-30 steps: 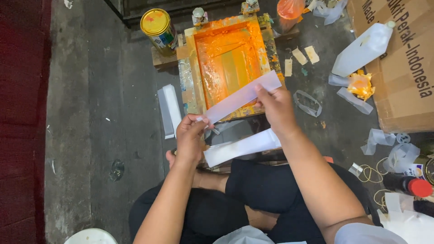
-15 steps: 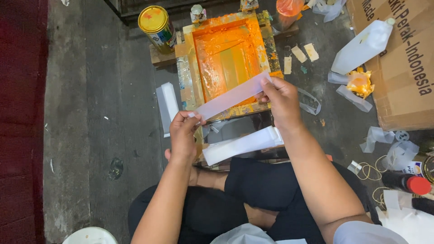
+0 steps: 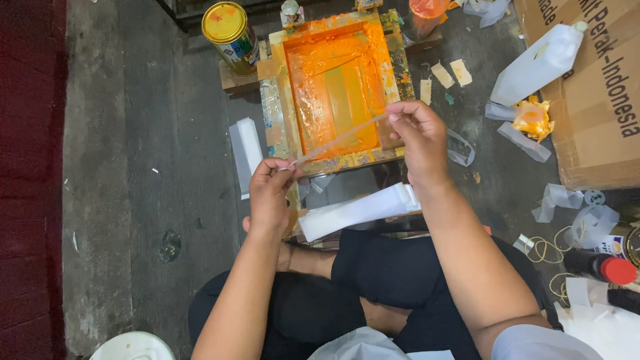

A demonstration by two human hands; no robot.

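While both hands point(image 3: 347, 160) pinch its ends, the white strip point(image 3: 340, 139) spans between them

It was a small, makeshift screen-printing workshop, worked at floor level. The person sat cross-legged on a bare grey concrete floor point(image 3: 127, 167), stained and scuffed. Just beyond the hands lay a wooden printing frame flooded with orange ink point(image 3: 337, 87), its taped edges spattered with colour. Beyond the left hand stood a round tin of ink with a yellow lid point(image 3: 230, 30). Off to the right of the right hand rested a white plastic jug point(image 3: 537, 63) against a brown cardboard carton point(image 3: 593, 100), with an orange-stained rag point(image 3: 532, 119) and crumpled tape scraps point(image 3: 573, 207) strewn about, and a red-capped spray can point(image 3: 600, 267) nearer the person's knee.
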